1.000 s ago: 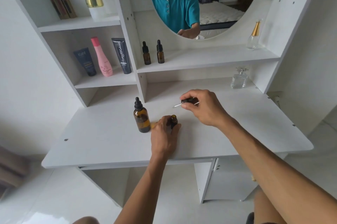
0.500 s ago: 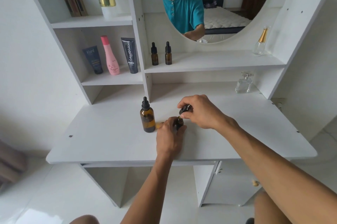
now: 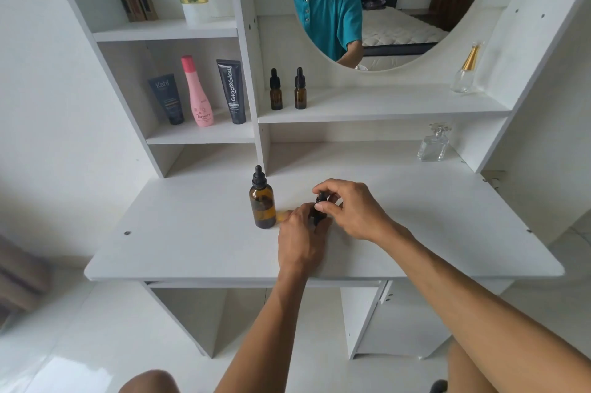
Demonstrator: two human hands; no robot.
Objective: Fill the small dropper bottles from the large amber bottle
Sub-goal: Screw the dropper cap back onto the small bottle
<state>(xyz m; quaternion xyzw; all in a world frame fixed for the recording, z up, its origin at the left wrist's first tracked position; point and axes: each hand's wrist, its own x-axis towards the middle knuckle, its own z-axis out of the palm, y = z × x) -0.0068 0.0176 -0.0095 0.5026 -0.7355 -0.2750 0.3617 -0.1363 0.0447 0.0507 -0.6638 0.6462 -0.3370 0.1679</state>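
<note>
A small dropper bottle [image 3: 319,216] stands on the white desk [image 3: 198,245] between the two hands. The left hand [image 3: 299,240] curls round its lower body from the near side, hiding most of it. The right hand [image 3: 350,208] reaches in from the right, thumb and fingertips pinching the black dropper cap [image 3: 320,198] on top of the bottle. The large amber bottle [image 3: 262,202], capped and upright, stands just left of the left hand's knuckles, untouched.
</note>
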